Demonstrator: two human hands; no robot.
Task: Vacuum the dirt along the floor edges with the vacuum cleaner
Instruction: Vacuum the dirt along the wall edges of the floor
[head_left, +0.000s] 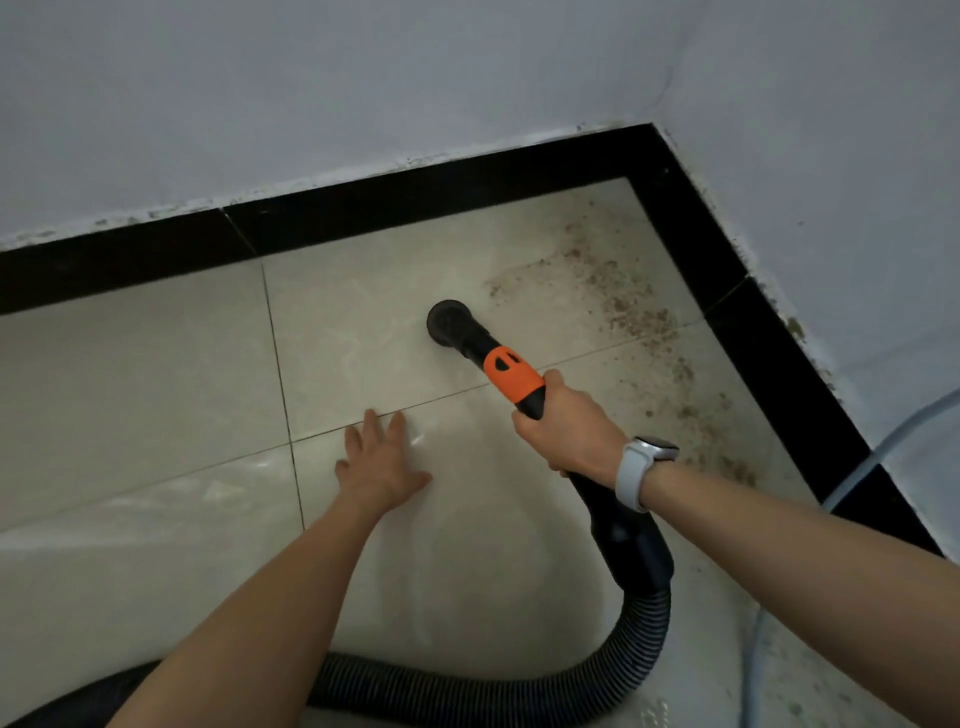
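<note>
A vacuum cleaner's round black nozzle (451, 326) sits on the pale tiled floor (156, 374) near the room's far right corner, just left of a band of brown dirt (631, 306) that trails along the floor's right edge beside the black skirting (691, 228). The wand (511, 382), orange-collared, runs on a diagonal long axis from near right to far left, its nozzle pointing toward the far wall and away from most of the dirt. The right hand (569, 428), a pale watch (644, 465) on its wrist, has its fingers wrapped firmly around the wand's grip. The left hand (382, 465) lies flat on the floor with fingers spread, holding nothing. The ribbed black hose (587, 686) loops behind toward the near edge of the floor; a thin pale cable (883, 447) runs by the right wall. Likely risks: the nozzle, angled off the debris, could miss grit lodged against the skirting, and a quick sideways sweep might scatter crumbs rather than lift them. The looped hose may snag or tug the wand off line.
</note>
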